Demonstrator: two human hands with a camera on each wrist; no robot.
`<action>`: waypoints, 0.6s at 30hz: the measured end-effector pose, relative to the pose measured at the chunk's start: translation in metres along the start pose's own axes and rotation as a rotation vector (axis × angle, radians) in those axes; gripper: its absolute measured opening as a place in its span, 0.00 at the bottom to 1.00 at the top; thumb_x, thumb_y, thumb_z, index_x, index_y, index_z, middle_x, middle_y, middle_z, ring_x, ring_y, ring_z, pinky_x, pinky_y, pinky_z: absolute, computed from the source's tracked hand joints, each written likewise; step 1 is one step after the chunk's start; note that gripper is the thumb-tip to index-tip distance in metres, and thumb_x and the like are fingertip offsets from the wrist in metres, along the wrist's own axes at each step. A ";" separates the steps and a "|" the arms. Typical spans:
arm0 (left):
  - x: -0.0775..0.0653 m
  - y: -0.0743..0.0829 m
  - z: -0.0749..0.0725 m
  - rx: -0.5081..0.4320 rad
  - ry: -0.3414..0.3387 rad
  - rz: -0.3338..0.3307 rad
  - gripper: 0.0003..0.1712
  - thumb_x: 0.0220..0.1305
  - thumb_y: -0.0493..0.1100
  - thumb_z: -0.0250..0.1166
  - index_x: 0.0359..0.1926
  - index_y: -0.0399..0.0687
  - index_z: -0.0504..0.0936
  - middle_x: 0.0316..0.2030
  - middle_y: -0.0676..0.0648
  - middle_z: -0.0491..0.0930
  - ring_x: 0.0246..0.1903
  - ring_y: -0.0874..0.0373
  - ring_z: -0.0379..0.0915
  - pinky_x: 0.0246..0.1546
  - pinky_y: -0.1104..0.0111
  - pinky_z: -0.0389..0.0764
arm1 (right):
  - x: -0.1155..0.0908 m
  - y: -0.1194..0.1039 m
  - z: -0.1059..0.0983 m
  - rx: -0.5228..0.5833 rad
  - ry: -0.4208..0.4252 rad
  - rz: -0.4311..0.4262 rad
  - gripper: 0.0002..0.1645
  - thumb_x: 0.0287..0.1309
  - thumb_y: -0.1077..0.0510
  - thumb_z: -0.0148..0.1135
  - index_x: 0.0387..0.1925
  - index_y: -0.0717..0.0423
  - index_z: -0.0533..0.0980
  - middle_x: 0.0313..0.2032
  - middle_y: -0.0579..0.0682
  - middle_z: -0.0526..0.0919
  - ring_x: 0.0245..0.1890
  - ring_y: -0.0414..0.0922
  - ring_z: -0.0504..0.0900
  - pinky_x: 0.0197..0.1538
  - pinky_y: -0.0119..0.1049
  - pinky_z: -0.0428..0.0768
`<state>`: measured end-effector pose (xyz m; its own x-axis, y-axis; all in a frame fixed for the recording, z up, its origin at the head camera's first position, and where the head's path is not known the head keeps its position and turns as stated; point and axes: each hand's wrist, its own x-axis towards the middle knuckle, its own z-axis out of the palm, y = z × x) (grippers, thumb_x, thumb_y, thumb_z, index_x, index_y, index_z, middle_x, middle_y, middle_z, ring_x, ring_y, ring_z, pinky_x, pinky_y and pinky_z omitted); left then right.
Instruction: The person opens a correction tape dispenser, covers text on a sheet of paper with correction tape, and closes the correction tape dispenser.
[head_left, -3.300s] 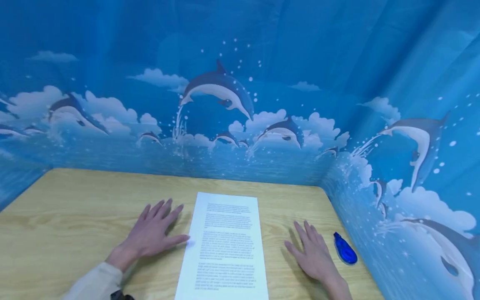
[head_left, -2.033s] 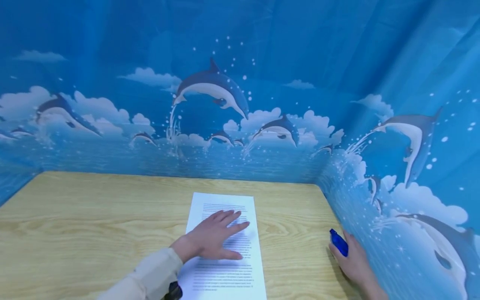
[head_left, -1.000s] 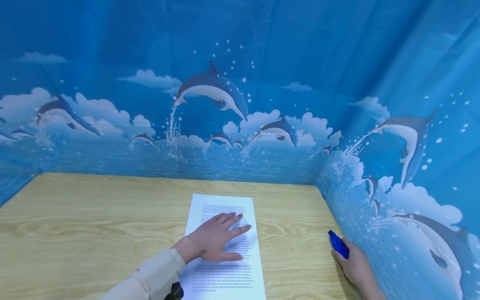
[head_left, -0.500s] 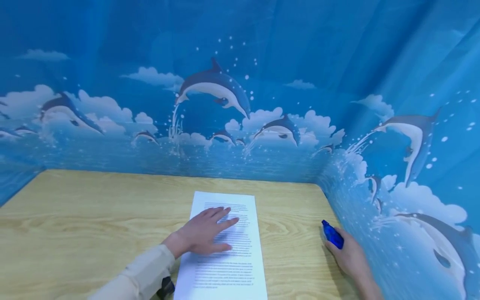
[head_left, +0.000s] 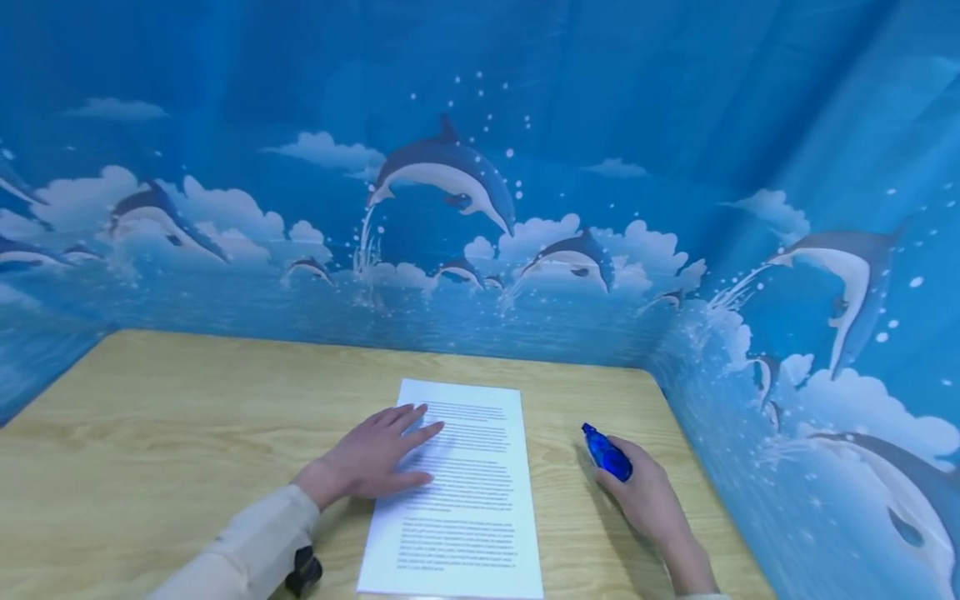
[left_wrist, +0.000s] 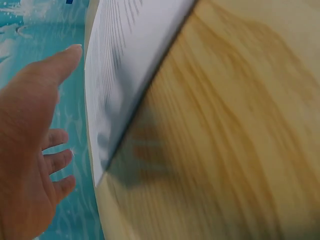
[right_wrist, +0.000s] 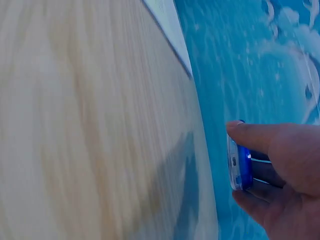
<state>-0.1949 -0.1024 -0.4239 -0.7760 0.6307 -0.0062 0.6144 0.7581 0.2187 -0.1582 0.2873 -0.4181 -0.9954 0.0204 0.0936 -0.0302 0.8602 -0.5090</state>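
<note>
My right hand [head_left: 648,500] pinches a blue correction tape [head_left: 607,454] between thumb and fingers, to the right of the paper. Its narrow tip points away from me and to the left. In the right wrist view the correction tape [right_wrist: 240,162] shows its clear and blue side edge, held above the table. A printed sheet of paper [head_left: 468,500] lies lengthwise on the table. Over its left edge reaches my left hand [head_left: 371,458], fingers spread and holding nothing. The left wrist view shows this hand [left_wrist: 30,145] casting a shadow on the paper [left_wrist: 130,55] and wood.
The light wooden table [head_left: 225,400] stretches to both sides of the sheet. A blue curtain [head_left: 600,108] with dolphins hangs along its back and right edges. On the left forearm are a pale sleeve [head_left: 247,533] and a black strap piece [head_left: 303,572].
My right hand took hold of the correction tape at the table's right side and carried it left. The left hand moved onto the paper, then drew back toward its left edge.
</note>
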 end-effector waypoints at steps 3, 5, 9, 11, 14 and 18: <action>-0.007 -0.006 0.001 0.013 0.016 -0.020 0.42 0.64 0.70 0.50 0.73 0.58 0.57 0.72 0.41 0.52 0.69 0.42 0.47 0.65 0.46 0.53 | 0.001 -0.017 0.011 0.033 -0.017 -0.029 0.34 0.59 0.55 0.66 0.63 0.63 0.67 0.58 0.66 0.72 0.57 0.63 0.71 0.55 0.58 0.71; -0.011 -0.010 0.002 0.014 0.027 -0.030 0.42 0.64 0.70 0.51 0.73 0.58 0.57 0.71 0.40 0.52 0.69 0.42 0.48 0.65 0.46 0.53 | 0.001 -0.028 0.019 0.049 -0.026 -0.050 0.34 0.58 0.55 0.67 0.63 0.62 0.68 0.57 0.65 0.73 0.57 0.62 0.72 0.55 0.57 0.71; -0.020 -0.016 0.005 0.011 0.051 -0.045 0.42 0.64 0.69 0.51 0.73 0.56 0.59 0.71 0.39 0.54 0.68 0.41 0.49 0.65 0.46 0.53 | -0.001 -0.048 0.034 0.063 -0.055 -0.092 0.33 0.56 0.54 0.69 0.62 0.58 0.71 0.57 0.60 0.75 0.58 0.59 0.72 0.57 0.56 0.70; -0.024 -0.019 0.006 0.015 0.067 -0.052 0.42 0.64 0.69 0.52 0.73 0.55 0.59 0.70 0.38 0.55 0.68 0.41 0.49 0.65 0.46 0.53 | -0.002 -0.057 0.041 0.073 -0.080 -0.131 0.33 0.55 0.53 0.69 0.61 0.57 0.72 0.57 0.58 0.76 0.58 0.57 0.72 0.57 0.55 0.70; -0.030 -0.023 0.007 0.026 0.090 -0.049 0.43 0.64 0.69 0.52 0.72 0.53 0.59 0.70 0.37 0.55 0.68 0.40 0.50 0.65 0.45 0.53 | -0.003 -0.067 0.048 0.089 -0.117 -0.192 0.33 0.54 0.51 0.70 0.60 0.55 0.73 0.57 0.56 0.76 0.58 0.56 0.72 0.58 0.54 0.70; -0.035 -0.025 0.003 0.038 0.104 -0.039 0.43 0.64 0.68 0.53 0.72 0.52 0.59 0.70 0.36 0.55 0.68 0.40 0.49 0.65 0.46 0.52 | -0.004 -0.078 0.050 0.098 -0.158 -0.236 0.33 0.53 0.49 0.71 0.59 0.53 0.74 0.57 0.56 0.76 0.58 0.55 0.73 0.57 0.52 0.71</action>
<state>-0.1825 -0.1428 -0.4321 -0.8088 0.5815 0.0877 0.5869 0.7887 0.1831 -0.1561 0.1948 -0.4222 -0.9615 -0.2603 0.0884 -0.2631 0.7784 -0.5699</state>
